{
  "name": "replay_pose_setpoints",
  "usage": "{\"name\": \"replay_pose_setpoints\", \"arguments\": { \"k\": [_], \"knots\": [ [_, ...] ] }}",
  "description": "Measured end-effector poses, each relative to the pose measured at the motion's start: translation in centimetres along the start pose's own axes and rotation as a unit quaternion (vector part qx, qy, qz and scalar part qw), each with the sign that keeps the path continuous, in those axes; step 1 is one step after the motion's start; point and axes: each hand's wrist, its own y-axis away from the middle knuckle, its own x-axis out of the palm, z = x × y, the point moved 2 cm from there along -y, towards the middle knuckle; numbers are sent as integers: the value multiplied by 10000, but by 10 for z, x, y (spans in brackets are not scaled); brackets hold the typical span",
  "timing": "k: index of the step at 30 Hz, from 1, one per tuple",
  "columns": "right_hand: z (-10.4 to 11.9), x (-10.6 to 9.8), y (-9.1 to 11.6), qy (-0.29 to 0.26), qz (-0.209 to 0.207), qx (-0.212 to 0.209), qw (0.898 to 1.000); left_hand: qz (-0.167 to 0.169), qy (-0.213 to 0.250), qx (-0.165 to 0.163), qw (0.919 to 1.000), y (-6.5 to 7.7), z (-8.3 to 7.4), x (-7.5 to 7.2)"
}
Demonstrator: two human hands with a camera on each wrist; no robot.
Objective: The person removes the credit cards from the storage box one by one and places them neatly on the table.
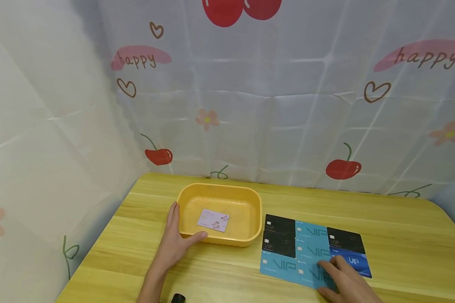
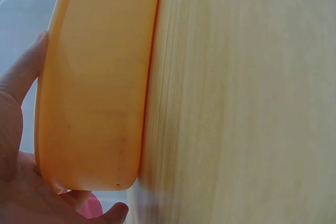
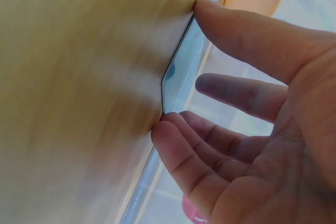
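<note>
My left hand (image 1: 176, 244) holds the left front corner of a yellow plastic basket (image 1: 250, 242), thumb along the near rim and fingers against the left side. A pale pink VIP card (image 1: 213, 220) lies flat inside it. My right hand (image 1: 346, 282) is at the lower right of a block of VIP cards, its fingertips touching a teal card (image 1: 307, 275) near its right end; the card lies flat. In the right wrist view the thumb and fingers stand apart along the card's edge (image 3: 181, 61). Above the right hand lies a blue card (image 1: 358, 263), partly covered.
Black cards (image 1: 280, 225) and teal cards (image 1: 278, 266) make up the rest of the block, right of the basket. A wood-patterned table (image 1: 136, 235) carries everything. Behind it hangs a printed sheet (image 1: 269, 126). A small black object (image 1: 178, 298) shows at the bottom edge.
</note>
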Motion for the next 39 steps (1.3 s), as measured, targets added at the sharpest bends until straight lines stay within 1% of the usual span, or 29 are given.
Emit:
{"name": "replay_pose_setpoints", "arguments": {
  "k": [9,24,29,34,39],
  "knots": [
    [2,1,0,-12,-41,-14,10000,-8,-13,16,10000,0,1,-1],
    [4,-1,-3,-16,29,30,10000,-4,-35,-10,10000,-1,1,-2],
    [2,-1,0,96,-25,0,10000,-15,-55,15,10000,-1,2,0],
    [3,-3,2,155,-76,67,9998,-29,-56,38,10000,0,3,1],
    [10,-9,2,25,-99,75,9999,-20,-66,33,10000,0,3,1]
  ]
}}
